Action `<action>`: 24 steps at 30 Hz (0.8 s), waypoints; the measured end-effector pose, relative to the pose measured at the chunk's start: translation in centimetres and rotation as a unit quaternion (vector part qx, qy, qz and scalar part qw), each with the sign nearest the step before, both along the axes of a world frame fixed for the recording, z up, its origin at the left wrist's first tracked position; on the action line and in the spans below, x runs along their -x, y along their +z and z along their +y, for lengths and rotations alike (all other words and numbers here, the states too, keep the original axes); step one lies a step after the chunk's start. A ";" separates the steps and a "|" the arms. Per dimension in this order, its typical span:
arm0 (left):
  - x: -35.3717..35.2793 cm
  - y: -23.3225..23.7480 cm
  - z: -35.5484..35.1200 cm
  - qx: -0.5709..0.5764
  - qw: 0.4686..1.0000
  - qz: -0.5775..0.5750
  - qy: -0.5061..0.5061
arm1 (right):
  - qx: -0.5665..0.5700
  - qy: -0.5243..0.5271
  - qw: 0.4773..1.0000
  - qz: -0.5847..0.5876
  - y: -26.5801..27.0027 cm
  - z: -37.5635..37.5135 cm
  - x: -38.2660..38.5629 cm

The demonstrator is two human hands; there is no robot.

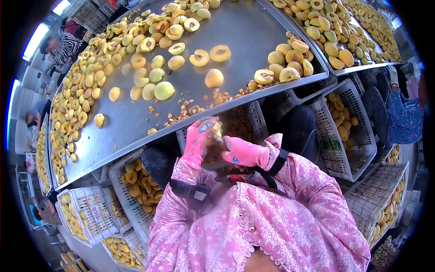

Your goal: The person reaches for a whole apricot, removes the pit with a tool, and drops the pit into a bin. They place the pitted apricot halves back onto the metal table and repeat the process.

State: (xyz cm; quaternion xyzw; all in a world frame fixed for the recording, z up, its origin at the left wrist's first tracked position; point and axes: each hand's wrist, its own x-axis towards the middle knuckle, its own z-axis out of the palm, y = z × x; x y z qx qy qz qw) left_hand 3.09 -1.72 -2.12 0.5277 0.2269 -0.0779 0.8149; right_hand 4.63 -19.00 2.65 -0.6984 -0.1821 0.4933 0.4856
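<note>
Both of my hands wear pink gloves with bare fingertips and meet just in front of the metal table's near edge. My left hand (197, 141) is closed around a yellow peach piece (217, 130), partly hidden by the fingers. Right beside it, my right hand (245, 152) is closed with its fingertips at the fruit; whatever it grips is hidden. Beyond the hands, peach halves (220, 53) lie on the steel table (195, 88), some cut side up. Loose pits and scraps (194, 109) line its near edge.
A large heap of peach halves (93, 75) covers the table's left side. Crates of halves stand by my left (118, 174) and right (324, 136) legs. Below my hands is a crate (257, 119) with scraps. Co-workers sit at left (68, 50) and right (404, 113).
</note>
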 end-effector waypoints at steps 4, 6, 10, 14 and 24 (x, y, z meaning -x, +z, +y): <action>0.0 0.2 0.1 -0.016 1.000 -0.002 -0.025 | -0.046 -0.052 0.974 0.214 -0.4 -0.2 0.3; 0.0 -0.1 0.1 0.010 0.999 -0.022 -0.025 | -0.118 -0.076 0.940 0.310 -0.9 -0.3 0.3; 0.2 0.7 -0.5 0.049 0.998 -0.042 -0.015 | -0.156 -0.094 0.919 0.349 -0.8 -0.2 0.6; 0.3 0.8 -1.4 0.115 0.991 -0.065 0.030 | -0.205 -0.117 0.884 0.404 -0.5 -0.2 1.1; 0.8 0.6 -1.7 0.201 0.958 -0.119 0.168 | -0.296 -0.140 0.862 0.388 0.2 -2.2 2.0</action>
